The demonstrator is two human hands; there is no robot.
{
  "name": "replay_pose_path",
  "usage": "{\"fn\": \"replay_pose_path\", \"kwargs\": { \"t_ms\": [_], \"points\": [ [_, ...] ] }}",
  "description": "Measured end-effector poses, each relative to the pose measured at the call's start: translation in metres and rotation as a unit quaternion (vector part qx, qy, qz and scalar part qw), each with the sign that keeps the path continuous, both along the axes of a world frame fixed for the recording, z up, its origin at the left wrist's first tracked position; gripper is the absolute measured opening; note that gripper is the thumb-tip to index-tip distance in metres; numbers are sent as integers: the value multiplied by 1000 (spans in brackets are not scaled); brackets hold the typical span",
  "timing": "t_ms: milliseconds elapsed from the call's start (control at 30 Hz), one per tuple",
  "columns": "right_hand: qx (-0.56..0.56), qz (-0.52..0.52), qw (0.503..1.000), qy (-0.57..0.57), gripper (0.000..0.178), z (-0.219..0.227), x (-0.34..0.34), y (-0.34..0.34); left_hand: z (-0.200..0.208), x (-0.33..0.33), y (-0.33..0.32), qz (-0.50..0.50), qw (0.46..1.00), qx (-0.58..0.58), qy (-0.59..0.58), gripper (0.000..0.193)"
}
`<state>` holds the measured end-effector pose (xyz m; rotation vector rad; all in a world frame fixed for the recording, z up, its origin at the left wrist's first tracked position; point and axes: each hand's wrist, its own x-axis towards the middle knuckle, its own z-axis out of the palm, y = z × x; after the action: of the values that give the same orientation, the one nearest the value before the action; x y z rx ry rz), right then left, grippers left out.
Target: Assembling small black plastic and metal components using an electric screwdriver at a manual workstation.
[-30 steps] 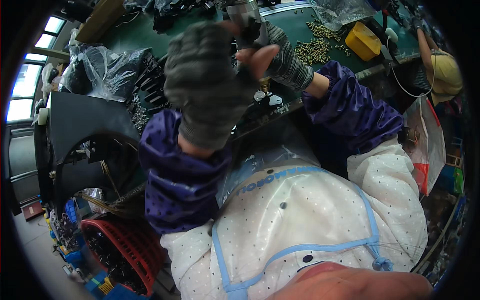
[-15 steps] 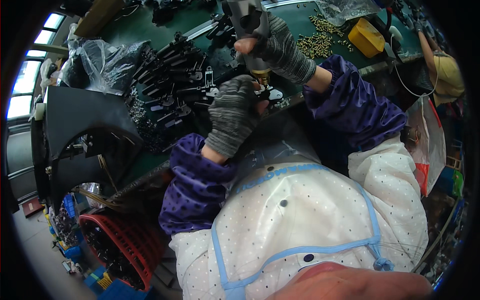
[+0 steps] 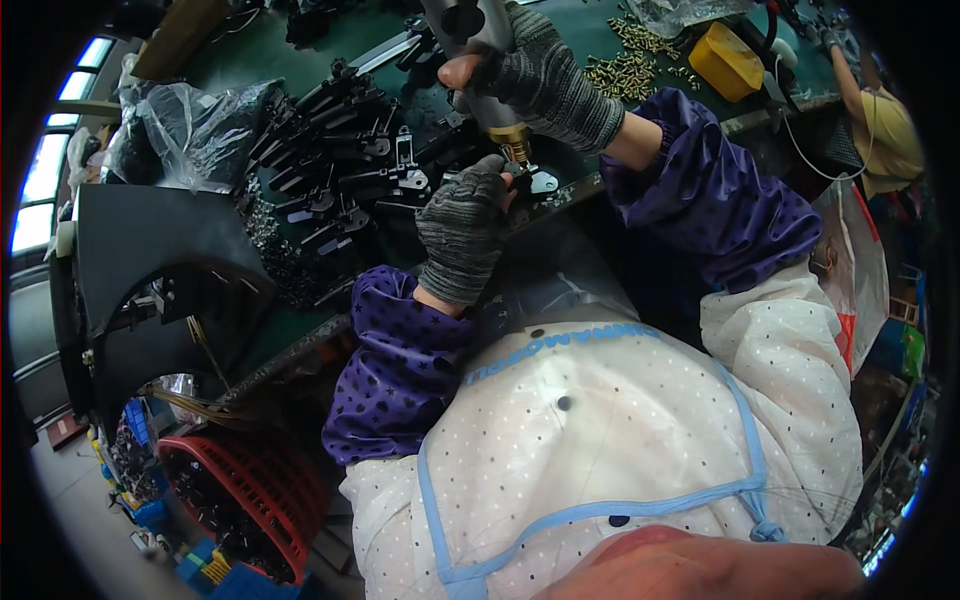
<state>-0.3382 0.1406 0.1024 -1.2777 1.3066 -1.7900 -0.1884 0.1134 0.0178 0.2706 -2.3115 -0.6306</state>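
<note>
My right hand [image 3: 550, 88], in a grey knitted fingerless glove, is wrapped round a grey cylindrical power screwdriver [image 3: 492, 112]. The tool tilts downward and ends in a brass-coloured nose [image 3: 511, 137] with a spring-like tip. Right below that tip lies a small dark part with a shiny metal plate [image 3: 542, 182], near the bench's front edge. My left hand [image 3: 462, 235], gloved the same way, is closed at the part's left side with thumb and fingers pinching it. The fingers hide most of the part, and whether the tip touches it is unclear.
Many black clamp-like metal parts [image 3: 330, 150] cover the green bench to the left, beside plastic bags [image 3: 200, 130]. Brass-coloured pieces [image 3: 625, 75] and a yellow bin [image 3: 727, 62] lie right. A red basket [image 3: 290, 500] stands lower left; another person [image 3: 893, 140] is far right.
The whole view has shifted slightly. More of the spring-like tip shows under the brass nose, and my left hand sits a little lower against the part. Both hands keep their holds.
</note>
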Motion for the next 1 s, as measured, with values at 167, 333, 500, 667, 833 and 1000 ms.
{"fn": "replay_pose_path", "kwargs": {
  "t_ms": [167,333,500,667,833,1000],
  "points": [
    [-25,-13,999,43,57,-8,-7,-5,-3,-1,-1,2,1000,-9,8,21],
    [-26,-20,999,34,54,-14,-7,-5,4,1,-2,-22,997,-56,51,26],
    [-23,-51,988,147,55,-10,-9,-4,6,-12,5,18,997,34,-62,26],
    [11,-28,995,95,63,-11,-15,-1,2,-18,6,-3,995,82,-56,21],
    [-59,-25,998,21,79,-24,-10,-3,-1,-17,5,2,997,67,-46,18],
    [21,-57,994,92,53,-24,-14,6,-2,-18,3,3,996,72,-56,16]
  ]
}}
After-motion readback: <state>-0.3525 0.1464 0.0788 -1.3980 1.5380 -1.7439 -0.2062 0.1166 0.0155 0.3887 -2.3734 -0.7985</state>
